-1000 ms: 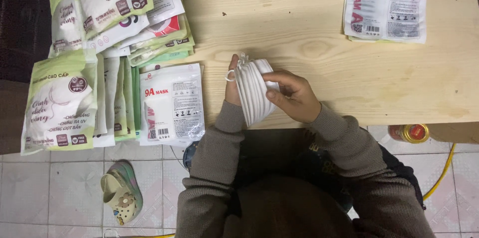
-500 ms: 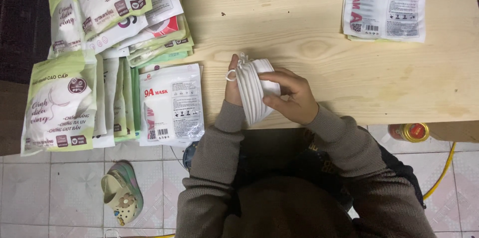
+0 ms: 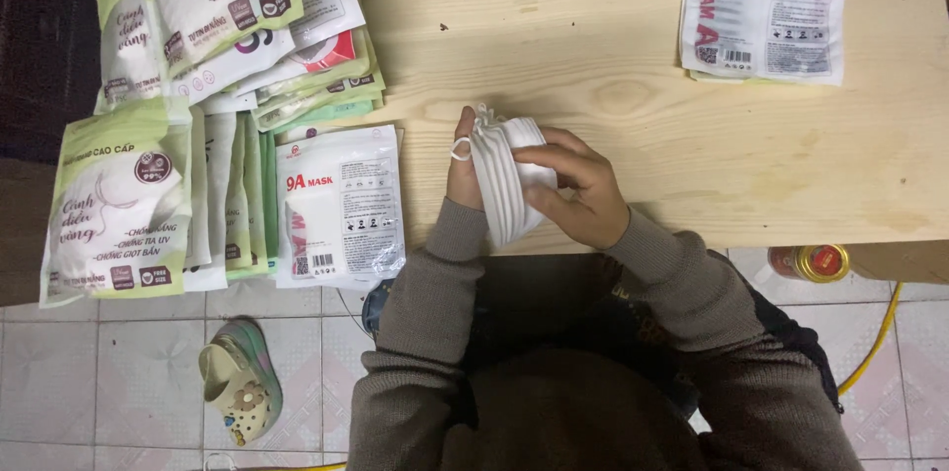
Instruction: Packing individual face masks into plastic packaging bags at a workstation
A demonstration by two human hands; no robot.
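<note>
Holding a stack of white face masks (image 3: pixel 506 184) upright on edge over the near rim of the pale wooden table (image 3: pixel 613 46), the person kept both hands clamped on it. The left hand (image 3: pixel 463 170) pressed flat against the stack's left side, with an ear loop hooked around one finger. The right hand (image 3: pixel 581 192) wrapped the right side, fingers curled across the front of the masks, so the stack was squeezed between the two palms.

Just left of the hands, a single white mask packet (image 3: pixel 341 206) lay at the table's near edge. Farther left, a spread of green-and-white packets (image 3: pixel 124 199) overlapped one another, some hanging past the edge, and a heap of similar packets (image 3: pixel 237 6) sat at the far left. Another white packet pile (image 3: pixel 763 8) rested well apart at the far right.

Below, on the tiled floor (image 3: pixel 59 382), lay a greenish clog (image 3: pixel 240 394) on the left, and a red-and-gold can (image 3: pixel 813 261) stood at the right.
</note>
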